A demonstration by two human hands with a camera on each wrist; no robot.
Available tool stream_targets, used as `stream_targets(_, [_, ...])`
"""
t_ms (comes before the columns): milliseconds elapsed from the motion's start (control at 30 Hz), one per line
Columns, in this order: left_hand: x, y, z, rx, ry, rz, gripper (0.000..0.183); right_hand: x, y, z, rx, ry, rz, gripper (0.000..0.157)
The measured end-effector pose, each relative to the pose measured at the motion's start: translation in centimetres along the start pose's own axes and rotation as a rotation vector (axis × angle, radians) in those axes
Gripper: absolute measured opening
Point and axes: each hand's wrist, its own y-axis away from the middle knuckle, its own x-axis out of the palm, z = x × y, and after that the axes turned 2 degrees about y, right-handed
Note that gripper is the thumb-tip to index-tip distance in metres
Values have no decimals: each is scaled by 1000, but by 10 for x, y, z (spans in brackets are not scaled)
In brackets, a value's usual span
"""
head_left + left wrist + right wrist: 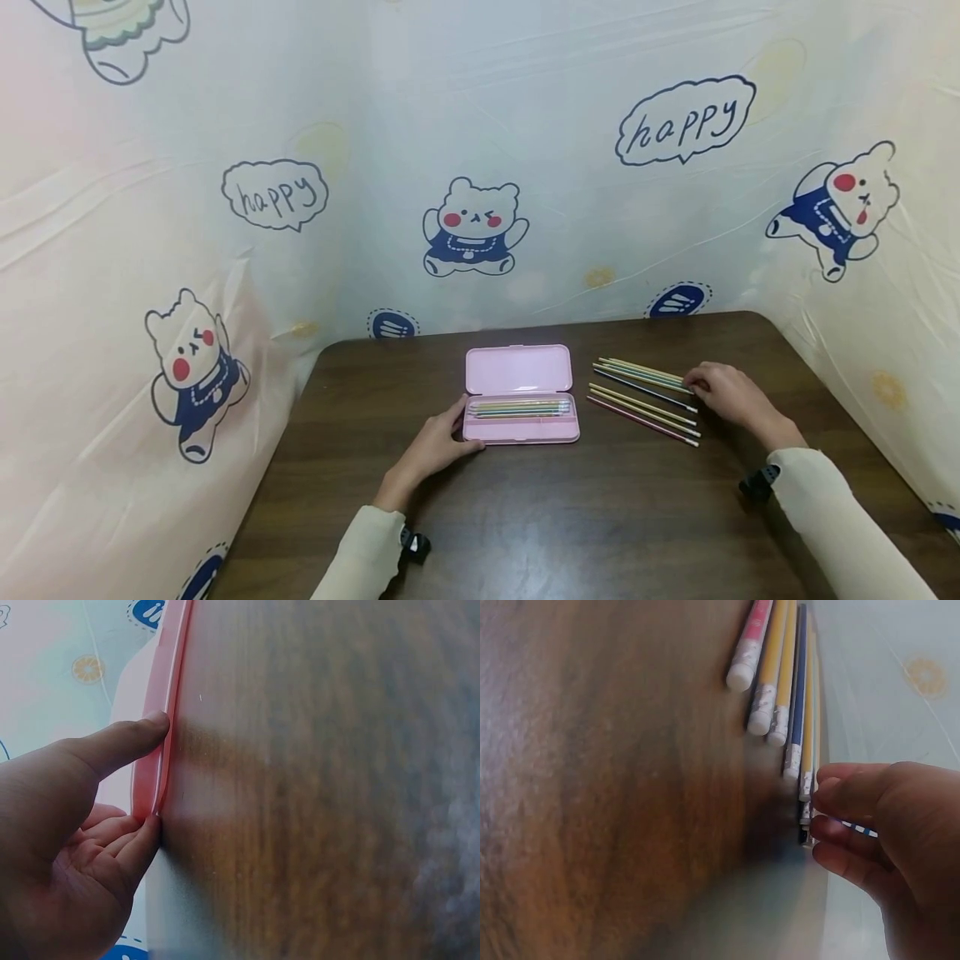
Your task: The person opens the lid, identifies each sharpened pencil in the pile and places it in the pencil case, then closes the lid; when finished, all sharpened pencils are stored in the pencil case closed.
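Note:
A pink pencil case [522, 440] lies open, its lid [517, 371] tipped back to the far side. Several pencils [517, 409] lie side by side in its rear compartment. My left hand [442, 437] holds the case by its left end, thumb on the front edge [161, 761] and fingers round the corner. To the right, several loose pencils [637, 408] lie slanted on the table, white erasers [740, 677] toward me. The fingertips of my right hand [726, 392] are right at the eraser ends of the farthest pencils; I cannot tell whether they pinch one.
Both hands work over a dark brown wooden table [517, 517]. A pale cloth [360, 125] with bear drawings and "happy" bubbles hangs along the table's back and sides. Each wrist wears a small black camera [415, 546].

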Motion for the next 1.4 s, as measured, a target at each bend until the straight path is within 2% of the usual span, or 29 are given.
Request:
stream_targets(333, [0,0,-1,2,13,1,98,5,-1,-5,8,0,-15,14])
stream_targets(600, [0,1,1,-1,9,0,98,6,-2,-1,10,3,8,8])
stream_targets(900, [0,1,1,0,12,8,98,9,-3,0,50,14,24,4])
stream_targets(1133, [0,1,0,6,6,5,98,6,-1,2,59,-2,34,5])
stream_targets(1400, [0,1,-1,5,-3,3,98,4,3,4,26,-1,26,15])
